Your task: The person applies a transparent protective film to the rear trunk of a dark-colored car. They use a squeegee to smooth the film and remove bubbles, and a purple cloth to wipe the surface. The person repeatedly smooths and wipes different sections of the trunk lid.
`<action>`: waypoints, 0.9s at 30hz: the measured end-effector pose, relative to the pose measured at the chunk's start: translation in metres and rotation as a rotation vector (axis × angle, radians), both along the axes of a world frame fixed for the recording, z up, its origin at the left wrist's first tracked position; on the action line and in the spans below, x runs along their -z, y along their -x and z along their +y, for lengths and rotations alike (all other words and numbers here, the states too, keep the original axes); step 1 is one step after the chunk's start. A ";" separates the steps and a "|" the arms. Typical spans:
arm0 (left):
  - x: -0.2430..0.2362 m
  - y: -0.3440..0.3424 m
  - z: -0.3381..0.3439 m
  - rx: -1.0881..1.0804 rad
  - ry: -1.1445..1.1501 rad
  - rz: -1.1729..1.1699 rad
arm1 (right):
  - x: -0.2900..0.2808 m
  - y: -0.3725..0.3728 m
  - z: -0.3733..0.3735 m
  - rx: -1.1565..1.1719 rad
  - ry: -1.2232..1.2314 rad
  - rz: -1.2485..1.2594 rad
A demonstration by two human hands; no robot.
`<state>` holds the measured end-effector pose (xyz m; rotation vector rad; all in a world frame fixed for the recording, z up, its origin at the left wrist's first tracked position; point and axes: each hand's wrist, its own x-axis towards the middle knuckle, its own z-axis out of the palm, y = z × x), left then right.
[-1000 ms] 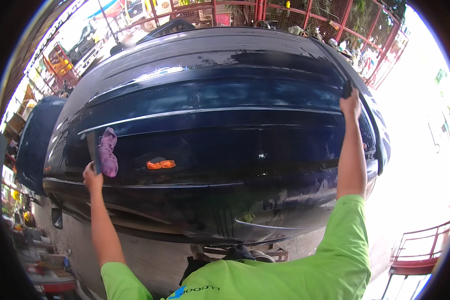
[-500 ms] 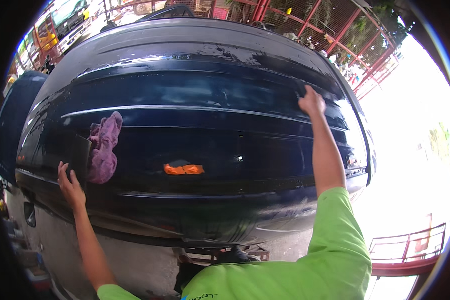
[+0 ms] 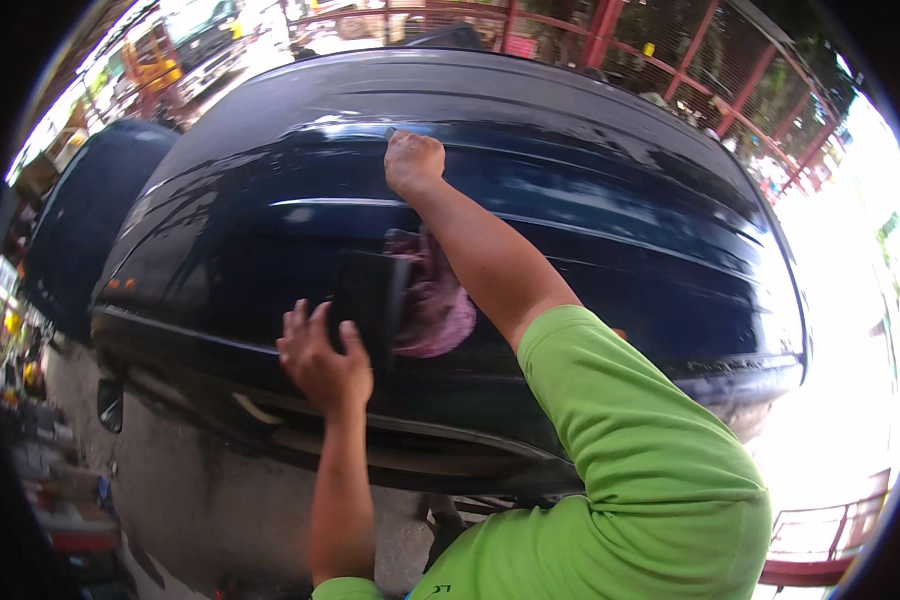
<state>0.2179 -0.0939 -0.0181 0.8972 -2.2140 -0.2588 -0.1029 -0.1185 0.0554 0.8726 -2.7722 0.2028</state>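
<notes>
A dark vehicle roof (image 3: 590, 270) with long raised ribs spreads in front of me, glossy and wet-looking over much of its surface. My right hand (image 3: 415, 162) is closed in a fist against the far part of the roof. A small dark edge shows at its fingers, too little to name. Nearer, my left hand (image 3: 328, 355) lies with fingers spread beside a black rectangular box-like object (image 3: 362, 300), its fingertips at or near that object's near side. A crumpled purple cloth (image 3: 435, 310) touches the object's right side, partly hidden under my right forearm.
A dark blue curved panel (image 3: 95, 215) stands beyond the roof's left end. Red mesh fencing (image 3: 660, 60) runs along the far side. A side mirror (image 3: 110, 405) sticks out at near left. Red railing (image 3: 830, 530) is at lower right.
My right fist has swept leftward across the roof from its right part. The view has shifted too. My right arm now covers most of the orange item. My left hand stays beside the black object.
</notes>
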 end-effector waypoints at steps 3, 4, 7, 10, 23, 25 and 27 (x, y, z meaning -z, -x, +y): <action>-0.007 -0.002 -0.003 0.015 -0.095 -0.029 | 0.000 -0.027 -0.114 -0.064 0.097 -0.040; -0.008 -0.002 -0.005 0.025 -0.106 -0.027 | -0.003 -0.036 -0.148 -0.098 0.138 -0.059; -0.010 -0.004 -0.012 0.053 -0.129 -0.026 | -0.010 -0.065 -0.222 -0.185 0.192 -0.148; -0.009 -0.007 -0.016 0.069 -0.148 -0.004 | -0.009 -0.085 -0.239 -0.137 0.073 -0.078; 0.001 -0.004 -0.023 0.056 0.036 0.046 | -0.076 -0.045 0.132 -0.517 0.225 -0.116; 0.003 -0.004 -0.025 0.078 0.055 0.035 | -0.068 -0.016 0.238 -0.381 0.231 -0.105; 0.008 -0.004 -0.029 0.073 0.065 0.018 | -0.056 0.016 0.352 -0.204 0.287 -0.210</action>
